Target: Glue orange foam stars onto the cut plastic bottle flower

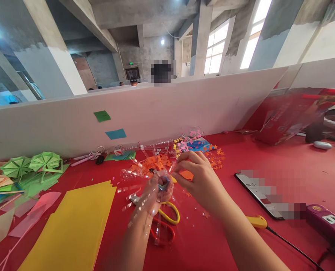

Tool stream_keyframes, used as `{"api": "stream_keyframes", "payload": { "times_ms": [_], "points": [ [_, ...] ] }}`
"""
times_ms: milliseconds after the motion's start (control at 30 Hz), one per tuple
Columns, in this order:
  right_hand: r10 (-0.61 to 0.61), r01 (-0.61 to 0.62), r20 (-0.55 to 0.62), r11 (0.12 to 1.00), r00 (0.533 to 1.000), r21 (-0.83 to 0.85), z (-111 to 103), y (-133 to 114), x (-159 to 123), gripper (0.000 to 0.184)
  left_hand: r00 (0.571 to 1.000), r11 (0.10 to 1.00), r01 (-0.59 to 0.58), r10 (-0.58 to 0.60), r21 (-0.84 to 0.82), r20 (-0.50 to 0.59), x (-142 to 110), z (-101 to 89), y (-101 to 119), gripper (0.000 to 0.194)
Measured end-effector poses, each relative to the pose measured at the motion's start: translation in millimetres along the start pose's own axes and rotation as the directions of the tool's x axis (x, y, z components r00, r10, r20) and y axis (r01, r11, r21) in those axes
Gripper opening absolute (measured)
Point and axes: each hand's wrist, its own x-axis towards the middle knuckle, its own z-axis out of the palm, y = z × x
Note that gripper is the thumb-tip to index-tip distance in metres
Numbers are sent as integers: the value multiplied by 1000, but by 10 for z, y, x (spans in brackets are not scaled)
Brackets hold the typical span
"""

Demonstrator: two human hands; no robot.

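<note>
Landmark: the scissors [178,216], on the table [294,162]. Just behind and above them we place the left hand [159,194], the plastic piece [167,184] in it; the right hand [198,173], back and right. Behind them, paper stars [156,163]; farther back, the partition [170,109] with two paper notes [102,116] on it. Left, we log a sheet stack [71,222]; farther left and back, paper umbrellas [45,162]. To their right, a corded tool [256,221], the phone [259,196] and, farthest, the power strip [328,222].

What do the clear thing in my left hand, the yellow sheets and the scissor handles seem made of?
Clear piece: probably glossy plastic; it's transparent, with bright glints.
Yellow sheets: likely matte paper or card; thin, flat, crisp-edged.
Scissor handles: apparently smooth plastic, solid yellow and red.
</note>
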Motion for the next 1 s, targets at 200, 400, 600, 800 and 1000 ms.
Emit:
{"api": "stream_keyframes", "payload": {
  "times_ms": [200, 400, 600, 800, 1000],
  "points": [
    [-29, 29, -40, 1000, 999, -7, -95, 25, -19, 5, 993, 999, -15, 11, 35, 114, 12, 13, 16, 53],
    [-32, 26, -112, 998, 993, -49, -182, 60, -29, 5, 993, 998, -5, -1, 57, 116, 15, 4, 24, 57],
    [-23, 36, -312, 999, 950, 37, -330, -27, -65, 8, 992, 998, 2, -9, 57, 129, 7, 14, 32, 58],
    [-122, 153, -250, 982, 961, 112, -377, -193, -123, 12, 998, 996, 4, -10, 92, 67, 22, 35, 8, 56],
    [-150, 158, -87, 982, 985, 103, -262, -192, -124, 10, 999, 997, -29, 26, 78, 38, 61, 1, -62, 49]
  ]
}}
